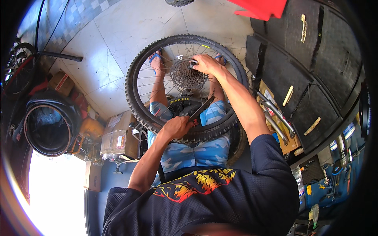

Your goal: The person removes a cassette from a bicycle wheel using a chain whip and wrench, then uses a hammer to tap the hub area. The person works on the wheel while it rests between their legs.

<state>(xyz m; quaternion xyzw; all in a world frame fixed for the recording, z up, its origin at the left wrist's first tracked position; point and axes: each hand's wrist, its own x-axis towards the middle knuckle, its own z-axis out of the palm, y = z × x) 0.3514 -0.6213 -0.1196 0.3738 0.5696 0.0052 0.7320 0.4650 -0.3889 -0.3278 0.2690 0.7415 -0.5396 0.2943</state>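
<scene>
white floor tiles (118,35) lie under a bicycle wheel (138,102). left hand (177,126) grips a long dark tool (201,108); right hand (206,63) closes on a silver wrench (185,59) at the cassette (188,77).

The person wears a dark navy short-sleeved shirt (236,196) of a fine mesh-like weave, filling the lower middle of the frame. Across its chest runs a jagged flame-like print (193,183) in yellow, orange and red. The sleeves end above the elbows, one at lower left, a wider one at centre right; both forearms are bare. Below the shirt, toward the middle of the frame, come shorts (197,151) in a light blue and white camouflage-like pattern. Near the top centre, the feet wear blue strapped sandals (156,59), seen through the wheel spokes.
</scene>
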